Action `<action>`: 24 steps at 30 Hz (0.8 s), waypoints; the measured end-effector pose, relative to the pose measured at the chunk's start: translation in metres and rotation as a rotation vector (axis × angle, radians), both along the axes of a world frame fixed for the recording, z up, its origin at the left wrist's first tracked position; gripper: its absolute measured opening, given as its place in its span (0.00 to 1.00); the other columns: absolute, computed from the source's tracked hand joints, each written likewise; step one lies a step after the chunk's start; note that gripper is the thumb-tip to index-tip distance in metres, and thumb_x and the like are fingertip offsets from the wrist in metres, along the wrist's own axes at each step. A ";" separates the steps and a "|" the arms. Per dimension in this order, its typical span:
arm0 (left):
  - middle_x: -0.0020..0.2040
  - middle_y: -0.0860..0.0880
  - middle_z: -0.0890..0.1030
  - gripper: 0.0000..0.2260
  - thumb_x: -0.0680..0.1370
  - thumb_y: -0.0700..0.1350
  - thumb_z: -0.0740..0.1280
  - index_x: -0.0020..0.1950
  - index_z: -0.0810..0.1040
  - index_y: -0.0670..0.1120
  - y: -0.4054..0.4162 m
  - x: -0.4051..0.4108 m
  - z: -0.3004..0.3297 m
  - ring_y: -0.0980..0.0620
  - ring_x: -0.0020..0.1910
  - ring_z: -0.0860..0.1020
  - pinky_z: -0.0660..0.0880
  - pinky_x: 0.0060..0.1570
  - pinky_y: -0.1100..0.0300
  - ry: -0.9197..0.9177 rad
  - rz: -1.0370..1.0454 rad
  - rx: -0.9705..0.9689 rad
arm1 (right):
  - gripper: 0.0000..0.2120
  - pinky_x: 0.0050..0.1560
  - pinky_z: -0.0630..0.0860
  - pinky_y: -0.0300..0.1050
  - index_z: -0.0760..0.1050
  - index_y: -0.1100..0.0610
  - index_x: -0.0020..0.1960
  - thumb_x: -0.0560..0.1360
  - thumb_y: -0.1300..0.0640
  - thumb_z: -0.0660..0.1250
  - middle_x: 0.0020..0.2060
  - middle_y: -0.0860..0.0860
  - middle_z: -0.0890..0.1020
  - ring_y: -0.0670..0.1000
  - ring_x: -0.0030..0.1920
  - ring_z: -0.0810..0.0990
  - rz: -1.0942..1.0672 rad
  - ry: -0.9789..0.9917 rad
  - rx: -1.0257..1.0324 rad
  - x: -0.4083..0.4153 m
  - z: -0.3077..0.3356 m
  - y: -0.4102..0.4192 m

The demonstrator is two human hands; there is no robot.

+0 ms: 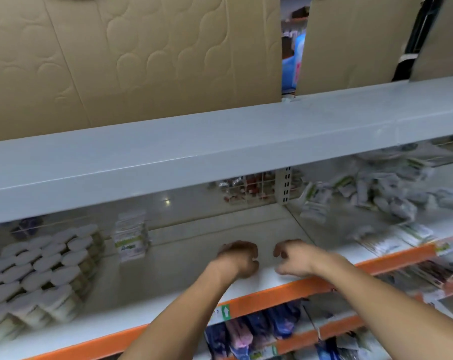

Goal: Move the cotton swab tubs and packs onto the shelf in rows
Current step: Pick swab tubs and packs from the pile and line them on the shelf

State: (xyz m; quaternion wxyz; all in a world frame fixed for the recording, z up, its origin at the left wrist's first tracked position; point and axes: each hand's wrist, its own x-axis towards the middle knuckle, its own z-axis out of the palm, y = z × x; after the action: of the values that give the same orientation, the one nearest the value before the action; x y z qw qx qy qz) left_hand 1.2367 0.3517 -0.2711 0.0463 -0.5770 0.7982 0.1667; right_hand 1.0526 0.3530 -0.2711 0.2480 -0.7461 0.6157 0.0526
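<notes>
Tubs (pixel 38 271) stacked in rows at left of shelf (pixel 183 258), one pack stack (pixel 130 237) beside them | left hand (pixel 239 258) and right hand (pixel 293 257) loosely curled, holding nothing, over bare middle | loose packs (pixel 376 196) heaped right, unsorted.

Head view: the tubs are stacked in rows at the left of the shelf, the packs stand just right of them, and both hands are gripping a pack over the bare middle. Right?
Not quite. The head view shows both the left hand and right hand holding nothing over the bare shelf. The tubs at left and the packs beside them are as you say.
</notes>
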 end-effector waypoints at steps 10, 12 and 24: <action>0.65 0.47 0.78 0.17 0.79 0.50 0.62 0.68 0.74 0.50 0.015 -0.139 0.010 0.44 0.64 0.76 0.74 0.61 0.53 -0.050 -0.141 -0.032 | 0.24 0.56 0.75 0.43 0.74 0.51 0.67 0.73 0.45 0.71 0.60 0.51 0.79 0.51 0.58 0.78 -0.117 -0.032 -0.054 -0.136 0.015 0.043; 0.66 0.47 0.78 0.17 0.79 0.50 0.62 0.68 0.74 0.50 0.017 -0.165 0.011 0.44 0.64 0.76 0.74 0.60 0.52 -0.050 -0.175 -0.037 | 0.25 0.56 0.76 0.44 0.74 0.53 0.68 0.74 0.46 0.71 0.60 0.52 0.79 0.52 0.57 0.79 -0.137 -0.033 -0.065 -0.158 0.017 0.049; 0.62 0.44 0.79 0.16 0.80 0.51 0.62 0.65 0.75 0.47 0.025 -0.295 0.016 0.42 0.61 0.77 0.76 0.56 0.51 0.000 -0.316 -0.074 | 0.07 0.39 0.71 0.44 0.74 0.51 0.48 0.73 0.52 0.70 0.44 0.50 0.78 0.53 0.46 0.78 -0.274 -0.133 -0.095 -0.265 0.014 0.073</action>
State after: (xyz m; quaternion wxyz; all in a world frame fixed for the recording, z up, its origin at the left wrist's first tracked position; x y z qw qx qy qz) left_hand 0.9413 0.3767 -0.2553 0.0507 -0.4456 0.8846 0.1276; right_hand 0.7874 0.4265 -0.2567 0.2574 -0.6678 0.6958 -0.0604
